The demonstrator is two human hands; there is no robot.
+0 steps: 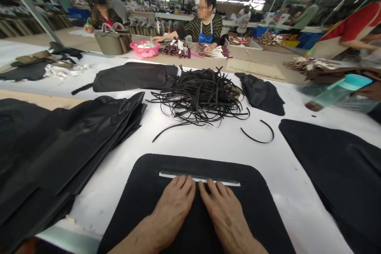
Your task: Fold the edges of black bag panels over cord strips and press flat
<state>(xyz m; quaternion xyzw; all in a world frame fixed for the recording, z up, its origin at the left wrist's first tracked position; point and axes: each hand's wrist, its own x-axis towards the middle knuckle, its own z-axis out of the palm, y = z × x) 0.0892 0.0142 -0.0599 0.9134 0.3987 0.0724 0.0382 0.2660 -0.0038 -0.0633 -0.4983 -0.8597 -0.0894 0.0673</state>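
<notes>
A black fabric panel (250, 202) with rounded corners lies flat on the white table in front of me. A long narrow slot (199, 179) is cut across its upper part. My left hand (174, 208) and my right hand (223, 212) rest side by side, palms down, on the panel. Their fingers are stretched flat, and the fingertips reach the lower edge of the slot. Neither hand holds anything.
A tangle of thin black strips (202, 95) lies beyond the panel, one loose curved strip (258, 135) to its right. Stacked black panels (59, 147) lie at left, another black sheet (342, 174) at right. A teal-lidded bottle (336, 93) lies far right. People work at the table (262, 69) opposite.
</notes>
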